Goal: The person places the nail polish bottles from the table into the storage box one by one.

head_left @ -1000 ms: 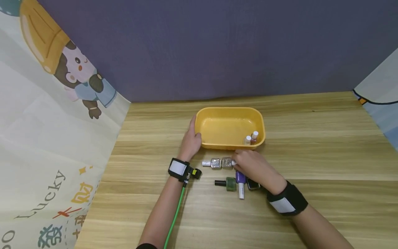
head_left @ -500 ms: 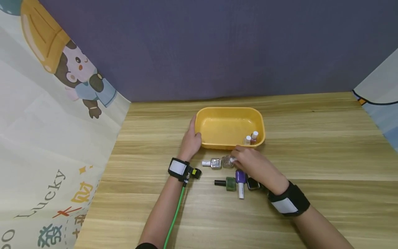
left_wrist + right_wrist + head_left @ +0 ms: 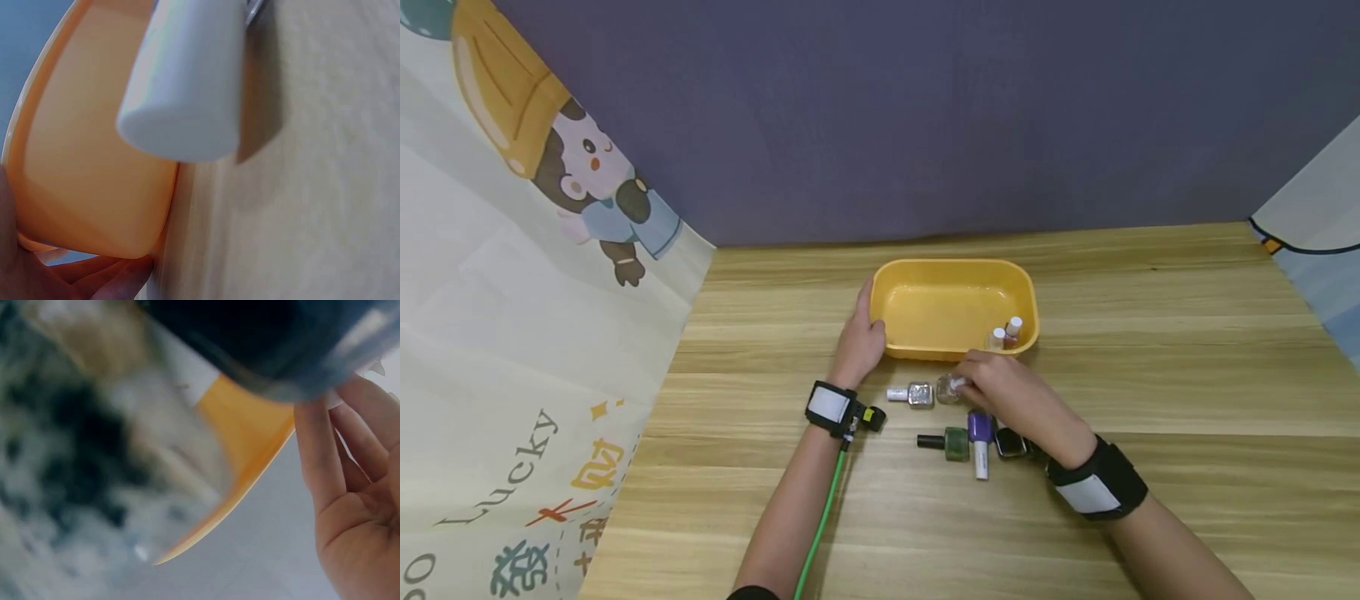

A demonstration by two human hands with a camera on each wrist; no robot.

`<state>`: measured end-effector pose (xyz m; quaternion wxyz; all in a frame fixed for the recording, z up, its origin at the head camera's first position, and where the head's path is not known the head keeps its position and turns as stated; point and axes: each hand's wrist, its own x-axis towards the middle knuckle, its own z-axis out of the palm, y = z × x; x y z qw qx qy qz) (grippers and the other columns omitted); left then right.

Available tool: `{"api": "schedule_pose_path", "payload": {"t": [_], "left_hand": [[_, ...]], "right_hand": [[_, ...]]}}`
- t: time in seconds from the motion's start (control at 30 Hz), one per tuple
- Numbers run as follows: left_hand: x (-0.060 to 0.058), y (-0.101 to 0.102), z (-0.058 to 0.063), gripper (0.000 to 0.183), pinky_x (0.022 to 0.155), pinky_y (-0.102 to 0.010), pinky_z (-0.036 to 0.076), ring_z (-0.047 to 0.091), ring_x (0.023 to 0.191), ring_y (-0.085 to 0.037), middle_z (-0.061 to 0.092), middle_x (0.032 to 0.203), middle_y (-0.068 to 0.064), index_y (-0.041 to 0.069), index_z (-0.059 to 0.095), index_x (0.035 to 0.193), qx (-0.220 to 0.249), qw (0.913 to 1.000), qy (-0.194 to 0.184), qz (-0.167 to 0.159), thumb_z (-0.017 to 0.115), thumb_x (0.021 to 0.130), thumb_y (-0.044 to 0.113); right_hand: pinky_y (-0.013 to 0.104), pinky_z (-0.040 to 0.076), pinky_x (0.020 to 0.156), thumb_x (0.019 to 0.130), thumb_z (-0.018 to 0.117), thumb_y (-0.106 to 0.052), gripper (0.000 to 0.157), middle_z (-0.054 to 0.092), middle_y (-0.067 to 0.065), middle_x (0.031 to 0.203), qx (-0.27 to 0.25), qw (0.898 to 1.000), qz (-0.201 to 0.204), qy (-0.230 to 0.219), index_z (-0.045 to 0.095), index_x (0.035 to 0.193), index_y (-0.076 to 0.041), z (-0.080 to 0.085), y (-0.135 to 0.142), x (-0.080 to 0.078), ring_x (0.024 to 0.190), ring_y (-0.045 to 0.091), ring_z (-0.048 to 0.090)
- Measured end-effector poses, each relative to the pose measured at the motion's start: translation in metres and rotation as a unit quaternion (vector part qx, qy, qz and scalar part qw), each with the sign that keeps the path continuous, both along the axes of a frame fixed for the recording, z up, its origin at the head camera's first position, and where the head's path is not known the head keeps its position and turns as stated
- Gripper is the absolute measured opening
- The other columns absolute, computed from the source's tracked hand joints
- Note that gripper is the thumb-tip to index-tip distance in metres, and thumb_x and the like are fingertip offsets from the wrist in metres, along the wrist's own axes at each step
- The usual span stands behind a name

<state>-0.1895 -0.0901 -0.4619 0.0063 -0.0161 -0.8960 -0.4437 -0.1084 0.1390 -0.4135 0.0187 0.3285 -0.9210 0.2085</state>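
Note:
My left hand [image 3: 857, 342] grips the left end of a yellow plastic basin [image 3: 955, 353], thumb along the near side. Just in front of the basin my right hand [image 3: 1015, 396] pinches the white cap of a clear glitter nail polish bottle [image 3: 948, 389]. To its left lies a silver glitter nail polish bottle [image 3: 921, 394], white cap toward the left; a white cap [image 3: 187, 100] looms close in the left wrist view. Two white-capped nail polish bottles [image 3: 997, 337] stand in the basin's near right corner. The right fingertips [image 3: 337, 403] are partly hidden behind a dark blurred bottle.
Nearer the body lie a green nail polish bottle [image 3: 957, 444] with a black cap, a purple one [image 3: 980, 427] with a white cap, and a black one [image 3: 1011, 443] partly under the right wrist. A dark blue panel [image 3: 970, 125] rises behind the wooden table [image 3: 1187, 350].
My right hand has shifted slightly away from the body and to the left, and the pinched nail polish bottle has tilted. The left hand and basin have stayed in place.

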Motion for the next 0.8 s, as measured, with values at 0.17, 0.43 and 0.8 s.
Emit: {"api": "schedule_pose_path", "payload": {"t": [0.17,0.43,0.8], "left_hand": [[-0.0006,0.0001,-0.0009,0.069,0.076,-0.036,0.044,0.055,0.084,-0.021,0.034,0.146,-0.003,0.049,0.0,0.142,0.002,1.0,0.001,0.001,0.035,0.09,0.019],[-0.0005,-0.0001,-0.0003,0.07,0.084,-0.037,0.042,0.053,0.096,-0.02,0.034,0.146,-0.003,0.049,0.0,0.142,-0.008,1.0,0.004,0.003,0.035,0.089,0.018],[-0.0012,0.0001,-0.0008,0.07,0.079,-0.036,0.044,0.054,0.093,-0.021,0.034,0.146,-0.004,0.048,0.0,0.142,-0.009,0.9999,0.003,0.003,0.035,0.089,0.019]], "right_hand": [[0.019,0.042,0.06,0.082,0.065,-0.018,0.006,0.054,-0.008,0.08,-0.013,1.0,0.001,0.004,0.066,0.087,-0.014,-0.0004,-0.0002,-0.0001,0.067,0.003,0.046],[0.018,0.042,0.06,0.083,0.063,-0.017,0.007,0.055,-0.008,0.08,-0.036,0.999,0.004,0.014,0.067,0.088,-0.014,-0.0008,-0.0007,-0.0001,0.067,0.002,0.046],[0.018,0.044,0.066,0.086,0.06,-0.02,0.012,0.059,-0.007,0.086,-0.062,0.997,0.013,0.048,0.068,0.092,-0.014,0.0002,-0.0012,-0.0015,0.074,0.001,0.05]]}}
